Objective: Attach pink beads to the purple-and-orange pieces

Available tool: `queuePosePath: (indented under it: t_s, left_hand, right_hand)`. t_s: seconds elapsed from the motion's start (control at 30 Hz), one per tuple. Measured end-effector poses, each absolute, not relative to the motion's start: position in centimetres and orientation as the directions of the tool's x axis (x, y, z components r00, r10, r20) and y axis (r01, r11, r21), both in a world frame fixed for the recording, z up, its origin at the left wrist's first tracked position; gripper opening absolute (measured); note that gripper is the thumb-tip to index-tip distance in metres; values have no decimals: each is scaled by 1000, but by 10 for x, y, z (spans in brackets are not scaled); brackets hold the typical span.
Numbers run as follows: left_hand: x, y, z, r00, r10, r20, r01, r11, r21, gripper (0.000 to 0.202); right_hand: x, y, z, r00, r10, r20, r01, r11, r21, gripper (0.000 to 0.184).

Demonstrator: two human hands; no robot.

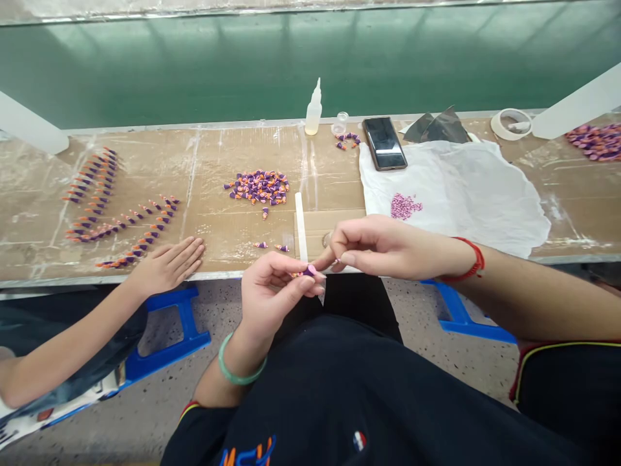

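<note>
My left hand pinches a small purple-and-orange piece with a pink end between thumb and fingers, just off the table's front edge. Close by on its right, my right hand is closed, its fingertips pinching a tiny pale-pink bit. The right index finger reaches toward the held piece; whether they touch I cannot tell. Similar purple-and-orange pieces lie in a pile beyond my left hand, with a few loose ones nearer. Tiny pink bits are heaped on a white cloth beyond my right hand.
A white strip lies on the cardboard-covered table. Behind stand a dropper bottle, a small clear cup, a phone and a tape roll. At left, another person's hand rests beside rows of pieces.
</note>
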State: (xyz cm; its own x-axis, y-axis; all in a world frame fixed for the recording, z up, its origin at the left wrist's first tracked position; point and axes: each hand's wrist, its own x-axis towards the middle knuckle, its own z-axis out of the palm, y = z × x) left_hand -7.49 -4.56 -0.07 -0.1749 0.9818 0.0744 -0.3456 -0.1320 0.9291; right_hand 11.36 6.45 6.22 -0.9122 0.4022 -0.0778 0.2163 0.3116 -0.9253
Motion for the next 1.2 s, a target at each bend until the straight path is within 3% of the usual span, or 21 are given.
queuePosePath:
  t_s: [0.27, 0.97, 1.2]
  left_hand:
    - [-65, -53, 15, -129, 992, 4, -326, -47, 944, 23]
    - [-64, -55, 14, -100, 994, 37, -302, -66, 951, 20]
    - [-64, -52, 13, -92, 989, 117, -301, -140, 943, 11]
  right_hand:
    - [114, 50, 78, -916, 402, 9, 187, 447, -875, 10]
    - [110, 43, 76, -900, 434, 35, 197, 477, -857, 10]
    - [110, 43, 76, -899, 436, 29, 211, 491, -845, 10]
